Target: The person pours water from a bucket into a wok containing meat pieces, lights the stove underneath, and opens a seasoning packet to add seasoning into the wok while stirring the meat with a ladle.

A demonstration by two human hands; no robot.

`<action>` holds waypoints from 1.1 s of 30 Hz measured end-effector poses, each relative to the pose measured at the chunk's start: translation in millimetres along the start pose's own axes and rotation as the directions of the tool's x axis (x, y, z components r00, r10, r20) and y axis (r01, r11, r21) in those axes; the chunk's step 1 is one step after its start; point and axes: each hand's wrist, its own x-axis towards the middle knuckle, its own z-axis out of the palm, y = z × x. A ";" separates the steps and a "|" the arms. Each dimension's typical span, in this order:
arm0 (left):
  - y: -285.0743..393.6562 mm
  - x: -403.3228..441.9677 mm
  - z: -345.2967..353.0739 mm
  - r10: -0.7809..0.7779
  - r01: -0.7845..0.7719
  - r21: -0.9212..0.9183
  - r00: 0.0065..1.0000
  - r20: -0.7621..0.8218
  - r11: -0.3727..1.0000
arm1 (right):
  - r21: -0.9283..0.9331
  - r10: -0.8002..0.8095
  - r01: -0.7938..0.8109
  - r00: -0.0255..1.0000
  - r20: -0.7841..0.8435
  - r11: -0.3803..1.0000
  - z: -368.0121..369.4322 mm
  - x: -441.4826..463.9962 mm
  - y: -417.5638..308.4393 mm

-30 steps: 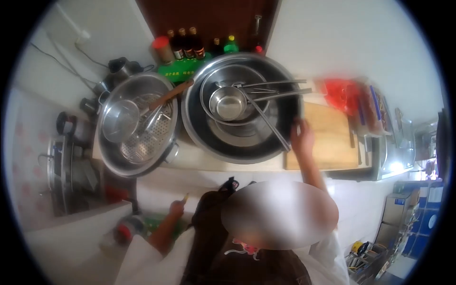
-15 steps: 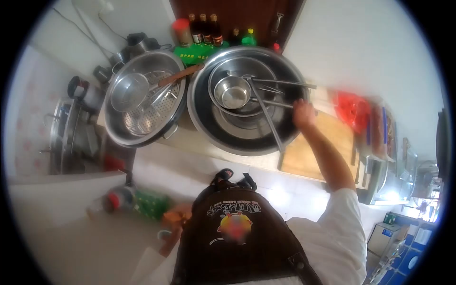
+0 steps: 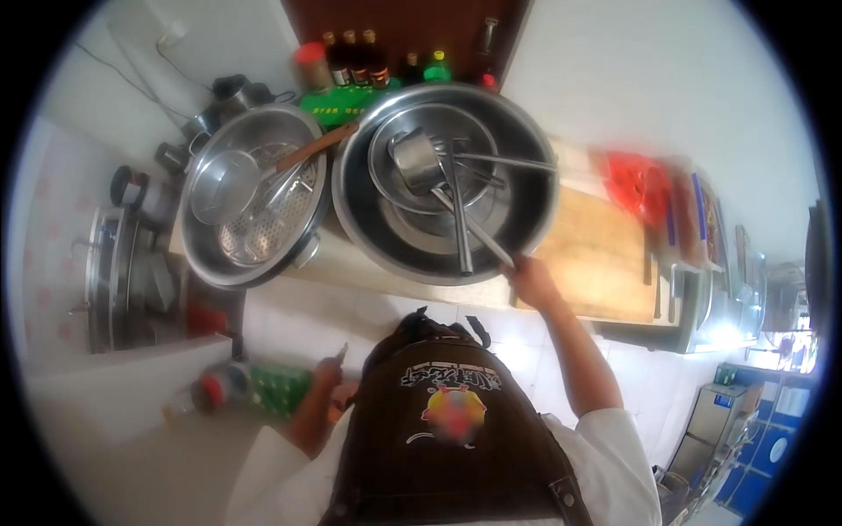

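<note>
My right hand is closed round the handle end of a metal ladle at the near right rim of a large steel basin. The ladle's cup is tilted over a smaller metal bowl inside that basin. Other long metal handles lie across the bowl. My left hand is low on the left beside the brown apron, closed round a small thin yellowish object too small to name.
An oval steel basin at the left holds a wooden-handled strainer and a perforated metal plate. Bottles stand behind. On the right are a wooden cutting board, a red plastic bag and knives.
My right hand has moved from the basin's right side towards its near rim and now grips the ladle, whose handle has swung round and whose cup has tipped. My left hand shows more clearly.
</note>
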 end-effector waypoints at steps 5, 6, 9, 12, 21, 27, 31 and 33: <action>23.0 32.4 -34.4 -0.122 0.125 -0.057 0.991 0.051 0.991 | 0.276 0.093 -0.105 0.994 0.056 0.955 39.1 -43.7 -4.4; 31.7 34.7 -37.5 -0.190 0.194 -0.056 0.979 0.079 0.979 | 0.335 0.100 -0.118 0.993 0.070 0.935 43.7 -53.8 -5.7; 87.9 25.0 -47.7 -0.433 0.447 -0.039 0.881 0.190 0.893 | 0.407 0.102 -0.127 0.991 0.083 0.905 50.8 -77.8 -11.7; 9.4 45.9 -37.5 -0.274 0.262 0.086 0.943 0.188 0.961 | 0.398 0.027 -0.021 1.000 -0.009 0.917 57.5 -94.3 -11.5; 109.6 112.3 -43.5 -0.003 -0.693 0.635 0.675 0.738 0.341 | 0.600 0.232 0.031 0.905 -0.357 0.800 39.8 -196.8 46.1; 188.3 156.3 36.6 0.217 -0.879 0.474 0.475 0.853 0.061 | 0.779 0.656 -0.120 0.627 -0.421 0.615 103.0 -287.4 163.8; 273.0 156.4 133.1 0.012 -0.590 0.567 0.698 0.716 0.574 | 0.767 0.807 -0.352 0.479 -0.345 0.537 125.6 -347.3 241.8; 340.8 124.2 208.5 0.120 -0.695 0.559 0.668 0.735 0.452 | 0.811 0.864 -0.382 0.423 -0.274 0.444 151.0 -378.9 301.8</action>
